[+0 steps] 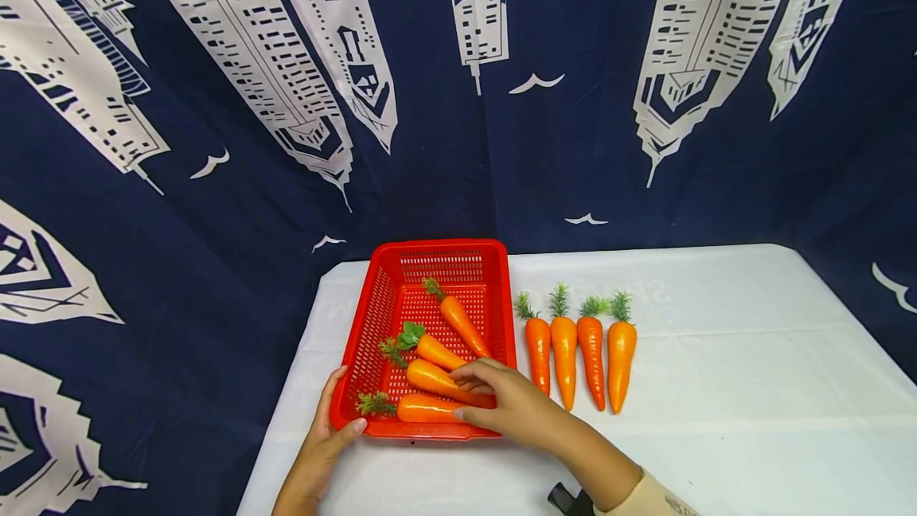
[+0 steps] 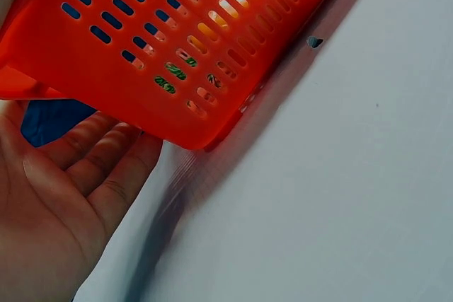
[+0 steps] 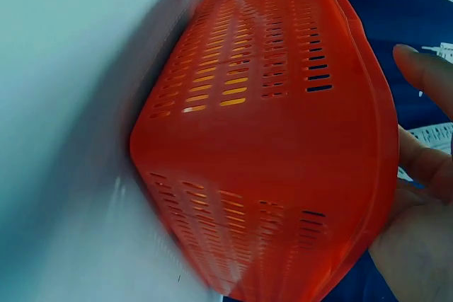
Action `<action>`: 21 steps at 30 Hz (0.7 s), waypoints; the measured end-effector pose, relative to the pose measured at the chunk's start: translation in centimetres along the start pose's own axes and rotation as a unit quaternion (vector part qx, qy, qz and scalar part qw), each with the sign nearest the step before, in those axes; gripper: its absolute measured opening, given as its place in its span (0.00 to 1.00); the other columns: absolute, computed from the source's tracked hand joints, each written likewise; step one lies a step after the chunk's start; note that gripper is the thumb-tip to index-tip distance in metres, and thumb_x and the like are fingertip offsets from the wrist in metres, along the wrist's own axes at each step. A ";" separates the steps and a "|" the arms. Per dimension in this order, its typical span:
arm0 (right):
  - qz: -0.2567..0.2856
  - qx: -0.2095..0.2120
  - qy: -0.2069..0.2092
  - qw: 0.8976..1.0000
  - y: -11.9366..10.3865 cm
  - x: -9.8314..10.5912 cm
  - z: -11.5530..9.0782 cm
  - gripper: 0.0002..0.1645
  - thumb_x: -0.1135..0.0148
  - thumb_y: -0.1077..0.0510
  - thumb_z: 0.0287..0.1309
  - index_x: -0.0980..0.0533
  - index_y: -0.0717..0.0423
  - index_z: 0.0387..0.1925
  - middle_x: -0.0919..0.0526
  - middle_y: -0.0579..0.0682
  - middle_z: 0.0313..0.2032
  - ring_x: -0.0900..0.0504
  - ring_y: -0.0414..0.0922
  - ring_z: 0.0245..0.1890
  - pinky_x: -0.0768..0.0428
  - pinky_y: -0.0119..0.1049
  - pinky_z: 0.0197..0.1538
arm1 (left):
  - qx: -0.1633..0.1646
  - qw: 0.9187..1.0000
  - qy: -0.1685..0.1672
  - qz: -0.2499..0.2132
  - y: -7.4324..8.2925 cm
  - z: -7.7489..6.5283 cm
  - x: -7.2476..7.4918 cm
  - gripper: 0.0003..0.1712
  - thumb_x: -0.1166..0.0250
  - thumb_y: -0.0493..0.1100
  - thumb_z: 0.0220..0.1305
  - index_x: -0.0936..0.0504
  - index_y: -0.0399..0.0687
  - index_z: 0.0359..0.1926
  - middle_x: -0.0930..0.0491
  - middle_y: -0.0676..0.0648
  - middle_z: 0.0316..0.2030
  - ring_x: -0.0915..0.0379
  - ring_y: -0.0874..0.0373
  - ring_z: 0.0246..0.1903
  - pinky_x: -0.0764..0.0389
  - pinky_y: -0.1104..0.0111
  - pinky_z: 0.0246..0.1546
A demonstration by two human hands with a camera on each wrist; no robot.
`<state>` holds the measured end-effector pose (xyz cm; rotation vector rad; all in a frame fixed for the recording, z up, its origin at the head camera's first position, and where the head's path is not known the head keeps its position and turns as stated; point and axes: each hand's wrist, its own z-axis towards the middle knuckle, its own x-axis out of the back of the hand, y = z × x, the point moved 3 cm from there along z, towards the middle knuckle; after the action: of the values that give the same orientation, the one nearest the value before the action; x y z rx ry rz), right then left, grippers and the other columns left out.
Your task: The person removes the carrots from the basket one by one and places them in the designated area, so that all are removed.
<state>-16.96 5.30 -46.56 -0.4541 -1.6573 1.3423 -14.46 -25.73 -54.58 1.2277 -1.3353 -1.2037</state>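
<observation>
A red plastic basket (image 1: 512, 317) holds several orange carrots with green tops. At its near left corner, my left hand (image 1: 320, 440) grips the rim, thumb on the front side and fingers along the left side. In the left wrist view, those fingers (image 2: 106, 157) lie against the outside under the rim. My right hand (image 1: 512, 404) reaches over the near right corner, thumb and fingers spread apart. Its fingertips are over the second carrot (image 1: 430, 378) from the front, its thumb at the tip of the front carrot (image 1: 423, 408). In the right wrist view, the hand (image 3: 425, 196) shows beyond the rim.
Several more carrots (image 1: 564, 353) lie in a row on the white table (image 1: 738, 388), right of the basket, tops pointing away. A navy cloth (image 1: 444, 173) printed with white buildings hangs behind the table. A small black object (image 1: 569, 498) shows by the right sleeve.
</observation>
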 end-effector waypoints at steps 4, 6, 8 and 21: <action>-0.021 -0.010 -0.016 1.000 -0.3 -0.1 0.4 0.33 0.31 0.43 0.62 0.26 0.51 0.64 0.20 0.51 0.60 0.19 0.50 0.59 0.21 0.48 0.63 | 0.002 1.000 0.000 0.002 0.0 0.0 0.0 0.51 0.37 0.34 0.66 0.54 0.67 0.80 0.56 0.47 0.78 0.41 0.76 0.66 0.35 0.84 0.59; -0.027 -0.012 -0.024 0.999 -0.4 -0.2 0.6 0.34 0.31 0.43 0.62 0.26 0.51 0.65 0.20 0.50 0.60 0.19 0.50 0.60 0.22 0.47 0.63 | 0.002 1.000 0.002 0.003 0.0 -0.1 0.0 0.50 0.37 0.35 0.66 0.54 0.68 0.79 0.56 0.47 0.78 0.41 0.76 0.65 0.35 0.84 0.59; -0.028 -0.012 -0.035 0.999 -0.5 -0.4 0.9 0.35 0.30 0.42 0.61 0.26 0.51 0.65 0.20 0.50 0.61 0.19 0.49 0.60 0.22 0.47 0.64 | 0.003 1.000 0.002 0.004 0.0 -0.1 0.0 0.50 0.37 0.35 0.66 0.54 0.68 0.79 0.56 0.48 0.78 0.41 0.75 0.66 0.35 0.84 0.59; -0.057 -0.021 -0.079 0.995 -0.3 -1.5 2.7 0.40 0.29 0.38 0.58 0.26 0.54 0.65 0.23 0.47 0.62 0.21 0.45 0.62 0.23 0.41 0.64 | 0.008 1.000 0.003 0.005 -0.2 0.1 0.1 0.50 0.37 0.36 0.66 0.53 0.69 0.79 0.56 0.49 0.78 0.43 0.77 0.66 0.36 0.85 0.60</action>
<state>-18.38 2.54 -46.85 -0.2787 -1.8164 1.2897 -14.56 -25.81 -54.77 1.2343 -1.3464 -1.1837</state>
